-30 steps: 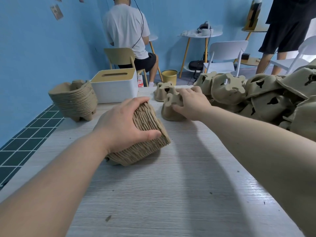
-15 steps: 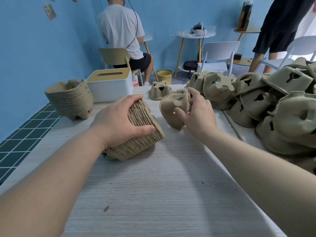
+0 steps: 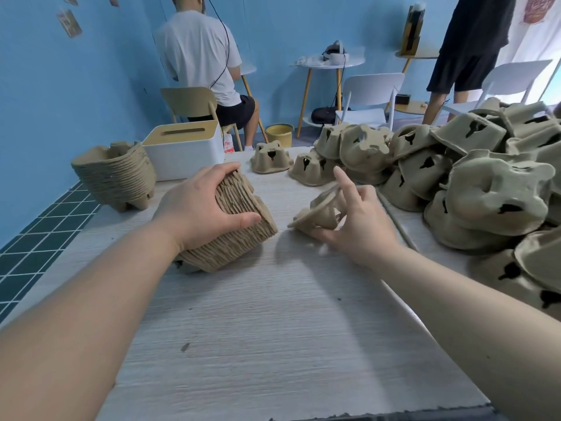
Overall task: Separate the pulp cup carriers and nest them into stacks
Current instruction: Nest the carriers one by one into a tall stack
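My left hand (image 3: 197,208) grips a nested stack of pulp carriers (image 3: 239,235) that is tipped on its side on the grey table (image 3: 273,329). My right hand (image 3: 358,220) holds a single pulp carrier (image 3: 315,212) just right of the stack, tilted, with the forefinger raised; the two are a small gap apart. A second nested stack (image 3: 115,174) stands upright at the far left of the table. A large heap of loose carriers (image 3: 473,183) fills the right side, and two single carriers (image 3: 270,158) sit upside down at the back.
A white box with a slotted wooden lid (image 3: 182,150) stands at the back left. Beyond the table a person sits on a chair (image 3: 194,104), another person stands at the right, and white chairs and round side tables line the blue wall.
My right hand lifted one carrier from the back of the table and brought it nearer and lower, tilting it beside the stack. My left hand kept its grip on the tipped stack.
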Demonstrator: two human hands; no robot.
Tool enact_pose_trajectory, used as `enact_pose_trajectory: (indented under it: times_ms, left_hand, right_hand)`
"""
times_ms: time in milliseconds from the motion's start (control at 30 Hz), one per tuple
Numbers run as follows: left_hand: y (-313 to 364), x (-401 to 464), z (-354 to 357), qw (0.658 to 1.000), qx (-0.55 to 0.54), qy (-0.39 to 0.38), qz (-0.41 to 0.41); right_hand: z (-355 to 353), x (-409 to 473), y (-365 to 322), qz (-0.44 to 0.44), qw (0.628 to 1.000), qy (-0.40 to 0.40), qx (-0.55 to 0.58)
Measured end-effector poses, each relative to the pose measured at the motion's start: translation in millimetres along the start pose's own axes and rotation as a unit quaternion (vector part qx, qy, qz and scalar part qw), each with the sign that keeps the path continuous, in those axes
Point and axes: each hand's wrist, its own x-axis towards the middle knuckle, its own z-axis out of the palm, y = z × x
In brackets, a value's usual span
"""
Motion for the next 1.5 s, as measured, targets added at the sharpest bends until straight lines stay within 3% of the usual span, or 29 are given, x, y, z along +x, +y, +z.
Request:
enact_pose_trajectory:
  times_ms: [367,467,600,733,1067,1367,1500]
  left_hand:
    - [3.2,-6.1,-1.6,1.0,0.01,0.015,0.008]
    - [3.4,-5.8,-1.9,1.0,0.011,0.015,0.01]
    - [4.5,-5.9,-2.9,1.0,0.013,0.012,0.004]
    - [4.5,-6.1,-3.8,1.0,0.007,0.012,0.0]
    - [-6.1,2.2,-1.5,1.0,-0.014,0.019,-0.005]
    - [-37.2,22.5,-10.4,1.0,-0.012,0.008,-0.013]
    - [-46.7,39.8,-9.9,1.0,-0.017,0.002,-0.018]
  right_hand:
    - [-11.2,-5.4,-7.2,-0.118,0.986,0.029,-0.111]
    - [-13.8,-4.0,-17.0,-0.102,0.992,0.046,-0.064]
    - [-11.0,5.4,-40.4,-0.062,0.992,0.08,0.079]
    - [-4.0,9.1,-65.6,-0.099,0.984,0.045,0.138]
    - [6.9,13.9,-87.4,-0.191,0.969,0.019,0.154]
    - [29.2,40.1,-100.4,-0.215,0.954,-0.083,0.189]
    - [32.2,84.4,-90.7,-0.169,0.972,-0.035,0.16]
